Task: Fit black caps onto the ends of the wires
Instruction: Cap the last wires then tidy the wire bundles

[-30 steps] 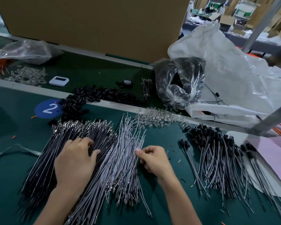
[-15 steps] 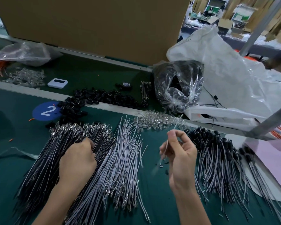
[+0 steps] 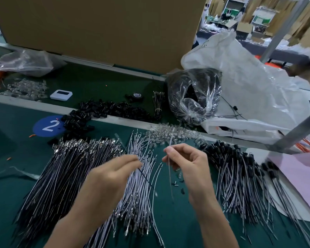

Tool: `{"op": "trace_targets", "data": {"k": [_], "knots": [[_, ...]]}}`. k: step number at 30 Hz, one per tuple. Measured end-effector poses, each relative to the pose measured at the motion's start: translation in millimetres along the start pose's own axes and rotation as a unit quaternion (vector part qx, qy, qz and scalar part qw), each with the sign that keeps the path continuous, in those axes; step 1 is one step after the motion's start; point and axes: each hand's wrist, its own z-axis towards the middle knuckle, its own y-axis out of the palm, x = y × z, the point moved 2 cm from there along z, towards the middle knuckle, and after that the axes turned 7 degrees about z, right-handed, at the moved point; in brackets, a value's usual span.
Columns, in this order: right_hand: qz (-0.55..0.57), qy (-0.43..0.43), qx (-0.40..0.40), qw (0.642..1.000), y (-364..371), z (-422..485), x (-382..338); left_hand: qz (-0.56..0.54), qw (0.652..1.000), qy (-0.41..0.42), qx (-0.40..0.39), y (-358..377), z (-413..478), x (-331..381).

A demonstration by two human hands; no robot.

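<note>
My right hand (image 3: 187,164) pinches one white wire (image 3: 170,176) upright between thumb and fingers, above the green mat. My left hand (image 3: 113,174) pinches a thin black wire (image 3: 147,178) that trails down to the right, over the pile of white wires (image 3: 140,185). A pile of black wires (image 3: 64,176) with metal ends lies to the left. Loose black caps (image 3: 89,113) are heaped at the back left, near the blue disc. Wires with black caps fitted (image 3: 240,169) lie in a pile on the right. Small clear parts (image 3: 170,134) are strewn behind the white pile.
A clear bag of black parts (image 3: 193,97) and a big white plastic sack (image 3: 249,86) stand at the back right. A cardboard box (image 3: 100,27) walls the back. A white device (image 3: 61,94), a tape roll (image 3: 137,95), a pink sheet (image 3: 301,174) and a metal post (image 3: 293,133) are around.
My left hand has lifted off the black wire pile with one black wire and moved right towards my right hand. My right hand raised the white wire from the pile.
</note>
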Motion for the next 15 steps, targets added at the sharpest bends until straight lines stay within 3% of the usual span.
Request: {"op": "trace_targets", "data": {"k": [4,15], "knots": [[-0.005,0.035,-0.044,0.998,8.5,-1.0,1.2,-0.048,0.994,0.099,-0.016,9.3,-0.6,18.4],[0.014,0.056,-0.045,0.997,12.4,-5.5,14.3,-0.099,0.983,0.147,-0.044,12.9,6.7,23.9]]}}
